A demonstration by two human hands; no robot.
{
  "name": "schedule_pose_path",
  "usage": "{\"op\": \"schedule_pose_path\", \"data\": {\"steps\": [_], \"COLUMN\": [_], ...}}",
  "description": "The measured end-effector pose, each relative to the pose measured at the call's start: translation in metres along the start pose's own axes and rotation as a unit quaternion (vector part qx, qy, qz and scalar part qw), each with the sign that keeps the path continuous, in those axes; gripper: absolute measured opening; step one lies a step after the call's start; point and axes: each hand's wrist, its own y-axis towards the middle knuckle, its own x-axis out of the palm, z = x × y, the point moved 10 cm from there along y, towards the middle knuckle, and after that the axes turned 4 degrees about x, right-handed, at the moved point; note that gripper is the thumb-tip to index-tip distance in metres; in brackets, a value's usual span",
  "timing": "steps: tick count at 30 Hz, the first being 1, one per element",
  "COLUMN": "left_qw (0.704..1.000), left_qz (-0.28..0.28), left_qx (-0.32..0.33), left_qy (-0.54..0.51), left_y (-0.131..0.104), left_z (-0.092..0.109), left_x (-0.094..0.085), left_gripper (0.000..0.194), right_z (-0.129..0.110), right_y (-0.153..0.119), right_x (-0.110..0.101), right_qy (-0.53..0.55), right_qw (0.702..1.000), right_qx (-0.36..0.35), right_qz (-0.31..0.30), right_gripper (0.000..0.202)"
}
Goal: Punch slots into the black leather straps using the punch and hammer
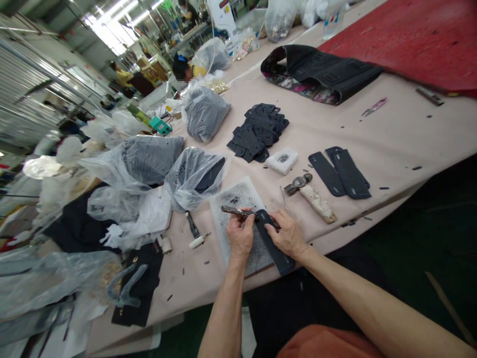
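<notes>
The dark strip [276, 248] is long, flat and matte, close to charcoal navy, with softened corners and a small pale mark near each end. It lies slantwise from 11 to 5 o'clock, over the 5 o'clock side of a whitish board [220, 204] smudged with black, on the pinkish surface [402, 134]. The right hand [286, 232] is partly curled and grips the strip's 2 o'clock edge, thumb on its face. The left hand [240, 236] is closed around a slim, shiny metal tool [230, 210], one end pointing to 9 o'clock, the other near the strip's top; whether they touch is unclear. A ball-peen hammer [298, 184] with a wrapped handle lies toward 1 o'clock from the strip, similar dark pieces [350, 171] beyond it.
</notes>
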Motion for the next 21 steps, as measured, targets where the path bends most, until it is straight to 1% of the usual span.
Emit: {"op": "schedule_pose_path", "data": {"steps": [3,5,9,12,15,18,20,21], "left_qw": [1.000,0.999,1.000,0.999,0.999,0.999,1.000,0.999], "left_qz": [-0.011,-0.014,0.015,0.021,0.030,0.033,0.030,0.027], "left_qx": [0.005,-0.001,-0.023,-0.020,-0.012,0.002,0.009,0.005], "left_qy": [-0.017,-0.032,0.000,0.018,0.024,0.025,-0.002,-0.019], "left_y": [0.002,0.005,0.013,0.019,0.023,0.021,0.015,0.012], "left_z": [0.002,-0.002,-0.015,-0.019,-0.014,-0.005,0.001,0.001], "left_x": [0.002,0.004,-0.001,-0.001,0.001,0.005,0.009,0.011], "left_gripper": [0.019,0.021,0.032,0.036,0.037,0.027,0.022,0.023], "right_z": [-0.001,0.000,0.000,-0.001,-0.001,-0.002,-0.003,-0.003], "right_y": [-0.001,-0.001,-0.001,0.000,0.001,-0.001,-0.003,-0.004], "right_x": [-0.001,0.000,0.000,0.000,-0.001,-0.002,-0.002,-0.002], "right_qy": [0.006,0.008,0.010,0.010,0.009,0.011,0.014,0.016], "right_qw": [1.000,1.000,1.000,1.000,1.000,1.000,1.000,0.999], "right_qx": [-0.002,-0.002,-0.002,-0.004,-0.008,-0.017,-0.025,-0.031], "right_qz": [0.003,0.003,0.001,0.002,0.001,0.002,0.004,0.006], "right_gripper": [0.027,0.027,0.027,0.026,0.024,0.024,0.024,0.023]}}
